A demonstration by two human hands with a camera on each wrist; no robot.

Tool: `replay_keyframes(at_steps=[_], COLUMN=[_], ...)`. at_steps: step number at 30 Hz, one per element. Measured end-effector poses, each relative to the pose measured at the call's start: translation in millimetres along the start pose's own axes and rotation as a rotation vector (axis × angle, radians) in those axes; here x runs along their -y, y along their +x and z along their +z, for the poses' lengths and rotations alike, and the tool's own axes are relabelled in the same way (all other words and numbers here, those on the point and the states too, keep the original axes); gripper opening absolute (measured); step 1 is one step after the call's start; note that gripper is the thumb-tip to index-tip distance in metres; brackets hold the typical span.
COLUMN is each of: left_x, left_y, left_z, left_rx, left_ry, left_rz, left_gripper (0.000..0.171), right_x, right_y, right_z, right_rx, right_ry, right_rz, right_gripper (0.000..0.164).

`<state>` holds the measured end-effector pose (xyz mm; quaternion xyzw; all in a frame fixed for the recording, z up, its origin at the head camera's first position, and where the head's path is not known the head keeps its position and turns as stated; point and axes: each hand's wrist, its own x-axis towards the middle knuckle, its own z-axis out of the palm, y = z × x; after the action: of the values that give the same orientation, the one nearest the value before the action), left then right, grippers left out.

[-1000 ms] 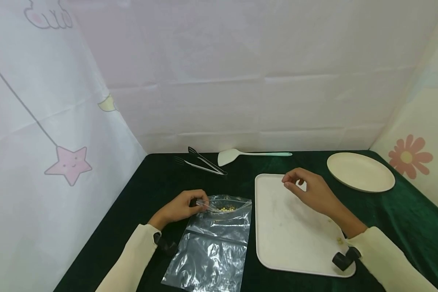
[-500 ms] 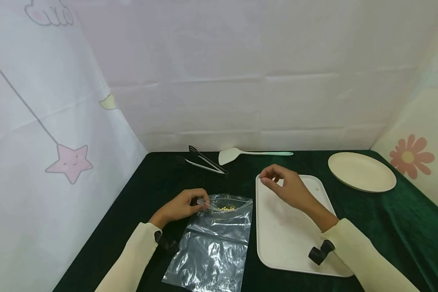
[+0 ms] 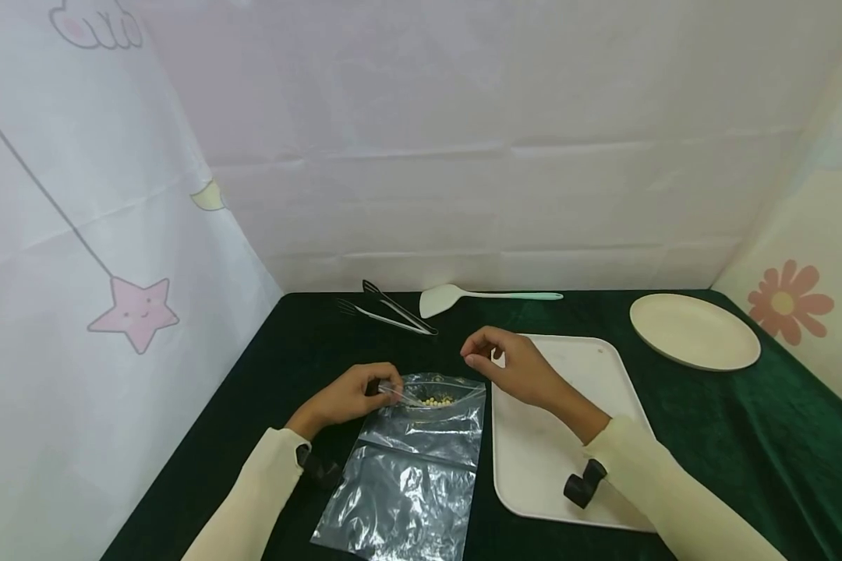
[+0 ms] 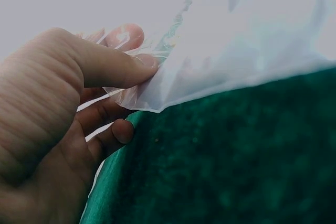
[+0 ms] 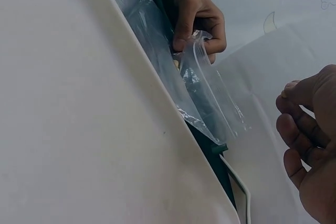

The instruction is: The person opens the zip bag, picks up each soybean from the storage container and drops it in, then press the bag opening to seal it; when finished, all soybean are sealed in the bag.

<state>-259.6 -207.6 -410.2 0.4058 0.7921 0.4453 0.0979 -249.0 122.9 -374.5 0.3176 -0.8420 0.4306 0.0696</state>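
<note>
The right hand (image 3: 511, 366) is moving leftward across the tray (image 3: 561, 467), bringing what looks like a pinched yellow piece (image 5: 285, 93) nearer the plastic bag (image 3: 407, 499). The left hand (image 3: 354, 396) is gripping the bag's mouth (image 3: 459, 397). Beside the tray, the bag is lying on green cloth (image 3: 309, 335), pale sheets (image 3: 421, 117) hanging behind

"What's hanging behind the bench (image 3: 252, 382)?"

"A pale sheet (image 3: 477, 156), fold lines running across it."

"And over on the left?"

"White cloth (image 3: 35, 421), printed with a smiling pink star (image 3: 135, 313) and a yellow moon (image 3: 209, 196)."

"The right side?"

"A cream hanging (image 3: 831, 210) with a coral flower (image 3: 789, 302). Dark green fabric (image 3: 765, 444) covers the bench, rippling towards that side, and the light looks soft."
</note>
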Motion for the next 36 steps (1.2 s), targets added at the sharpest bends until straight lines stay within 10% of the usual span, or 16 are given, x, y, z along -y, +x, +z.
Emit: replay_keyframes(at_steps=[10, 36], left_x=[22.9, -7.6], left_y=[2.6, 1.1], left_z=[2.5, 1.1], left_rx=[0.005, -0.004], left_ry=[0.025, 0.014], left_rz=[0.022, 0.02], left_gripper=[0.012, 0.013], right_x=[-2.4, -40.0], right_y=[-2.4, -57.4], right_z=[7.6, -81.0], right_rx=[0.029, -0.045], right_ry=[-0.026, -0.295], right_rz=[0.001, 0.121], right_gripper=[0.008, 0.01])
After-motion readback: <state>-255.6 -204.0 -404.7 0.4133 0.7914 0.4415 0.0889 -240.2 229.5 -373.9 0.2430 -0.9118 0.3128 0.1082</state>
